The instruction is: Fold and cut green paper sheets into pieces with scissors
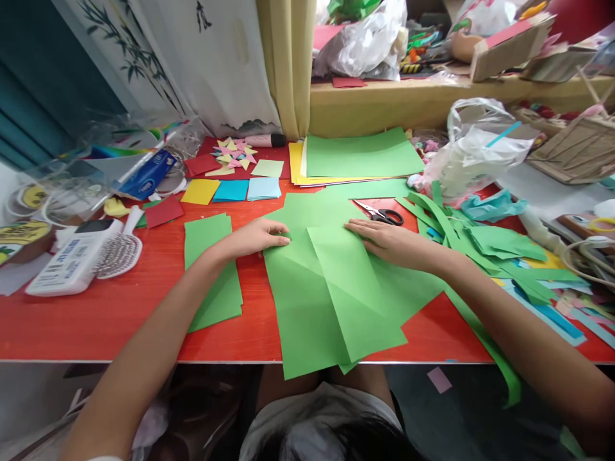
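Observation:
Large sheets of green paper (307, 307) overlap in front of me on the red table, some reaching past its front edge. A creased green piece (353, 294) lies on top of them at a slant. My left hand (257, 237) rests at the upper left edge of the sheets, fingers bent and thumb apart, holding nothing that I can see. Flat on the top right of the creased piece lies my right hand (389, 243), its fingers stretched out. Scissors (382, 214) with black handles lie just beyond it. A stack of cut green paper (214, 269) is left of the sheets, partly under my left forearm.
Green paper strips (451, 230) and scraps crowd the right side. At the back are stacked coloured sheets (360, 153), small paper squares (264, 188) and folded paper stars (234, 155). A hairbrush (118, 253) and a white box (74, 256) sit at left.

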A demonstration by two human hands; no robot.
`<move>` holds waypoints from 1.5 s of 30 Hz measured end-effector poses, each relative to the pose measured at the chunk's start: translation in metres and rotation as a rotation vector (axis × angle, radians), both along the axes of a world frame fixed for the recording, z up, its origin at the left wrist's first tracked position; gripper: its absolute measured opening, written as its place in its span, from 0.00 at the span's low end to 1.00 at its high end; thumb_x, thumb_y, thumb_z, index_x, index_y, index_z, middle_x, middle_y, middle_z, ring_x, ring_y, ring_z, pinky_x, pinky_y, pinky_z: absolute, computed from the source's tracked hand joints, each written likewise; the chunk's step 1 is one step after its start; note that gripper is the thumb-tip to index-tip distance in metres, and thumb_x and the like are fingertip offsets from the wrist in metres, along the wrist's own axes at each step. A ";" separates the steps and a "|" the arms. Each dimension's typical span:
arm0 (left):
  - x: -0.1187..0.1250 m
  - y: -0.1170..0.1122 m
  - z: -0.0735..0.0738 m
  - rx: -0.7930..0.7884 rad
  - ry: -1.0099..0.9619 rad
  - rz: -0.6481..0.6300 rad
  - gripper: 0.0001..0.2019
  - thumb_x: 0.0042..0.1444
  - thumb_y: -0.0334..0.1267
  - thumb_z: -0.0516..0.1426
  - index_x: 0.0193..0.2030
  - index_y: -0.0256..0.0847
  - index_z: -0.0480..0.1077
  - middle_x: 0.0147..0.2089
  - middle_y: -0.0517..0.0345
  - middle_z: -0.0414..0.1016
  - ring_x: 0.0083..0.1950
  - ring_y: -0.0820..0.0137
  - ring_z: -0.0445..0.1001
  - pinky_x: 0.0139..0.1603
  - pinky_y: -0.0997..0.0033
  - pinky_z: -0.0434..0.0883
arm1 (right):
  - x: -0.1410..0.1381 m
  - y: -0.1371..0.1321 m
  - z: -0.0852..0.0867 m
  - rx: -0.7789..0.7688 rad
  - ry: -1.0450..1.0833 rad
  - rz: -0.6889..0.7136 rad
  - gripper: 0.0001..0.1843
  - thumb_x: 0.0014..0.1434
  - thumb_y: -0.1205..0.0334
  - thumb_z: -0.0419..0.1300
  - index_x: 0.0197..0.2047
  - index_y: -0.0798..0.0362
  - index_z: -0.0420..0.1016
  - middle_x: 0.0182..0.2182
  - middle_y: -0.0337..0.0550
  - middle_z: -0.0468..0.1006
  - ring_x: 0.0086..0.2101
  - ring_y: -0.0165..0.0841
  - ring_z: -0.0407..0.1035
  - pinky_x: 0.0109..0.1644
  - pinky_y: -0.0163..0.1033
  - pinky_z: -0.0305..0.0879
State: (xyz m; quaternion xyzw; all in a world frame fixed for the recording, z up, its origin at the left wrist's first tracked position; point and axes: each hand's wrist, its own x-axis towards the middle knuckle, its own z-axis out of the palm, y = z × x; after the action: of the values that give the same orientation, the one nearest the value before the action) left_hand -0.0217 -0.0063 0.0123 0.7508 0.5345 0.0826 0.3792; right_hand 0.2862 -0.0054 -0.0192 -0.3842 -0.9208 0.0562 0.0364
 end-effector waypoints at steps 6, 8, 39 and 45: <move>0.002 0.000 0.007 0.154 0.035 0.062 0.14 0.53 0.48 0.53 0.37 0.40 0.71 0.36 0.59 0.72 0.35 0.70 0.66 0.33 0.72 0.61 | -0.011 -0.023 0.029 -0.088 -0.062 -0.143 0.32 0.63 0.56 0.43 0.68 0.54 0.46 0.41 0.52 0.78 0.36 0.43 0.73 0.35 0.44 0.66; 0.003 0.001 0.007 0.164 0.041 0.101 0.14 0.52 0.47 0.54 0.38 0.40 0.71 0.38 0.58 0.72 0.35 0.70 0.66 0.33 0.72 0.61 | -0.015 -0.030 0.035 -0.138 -0.018 -0.208 0.30 0.63 0.58 0.43 0.67 0.51 0.49 0.29 0.47 0.78 0.28 0.39 0.71 0.31 0.41 0.64; 0.045 -0.039 0.007 -0.023 -0.302 -0.027 0.14 0.52 0.48 0.55 0.36 0.39 0.70 0.29 0.62 0.67 0.32 0.74 0.64 0.32 0.74 0.60 | -0.031 -0.034 0.029 -0.161 0.599 -0.214 0.21 0.54 0.55 0.61 0.51 0.50 0.68 0.52 0.49 0.69 0.53 0.42 0.62 0.56 0.49 0.60; 0.050 -0.042 -0.001 -0.078 -0.311 -0.151 0.14 0.53 0.48 0.55 0.35 0.39 0.72 0.28 0.62 0.69 0.32 0.74 0.65 0.33 0.75 0.60 | -0.042 -0.044 0.024 -0.490 0.500 -0.013 0.14 0.59 0.52 0.55 0.43 0.51 0.72 0.40 0.43 0.77 0.41 0.34 0.70 0.45 0.39 0.64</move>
State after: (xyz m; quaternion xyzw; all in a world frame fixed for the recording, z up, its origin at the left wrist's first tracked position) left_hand 0.0288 -0.0480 0.0108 0.7517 0.4143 0.1484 0.4911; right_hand 0.2437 -0.0496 0.0052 -0.3615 -0.8403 0.3676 0.1676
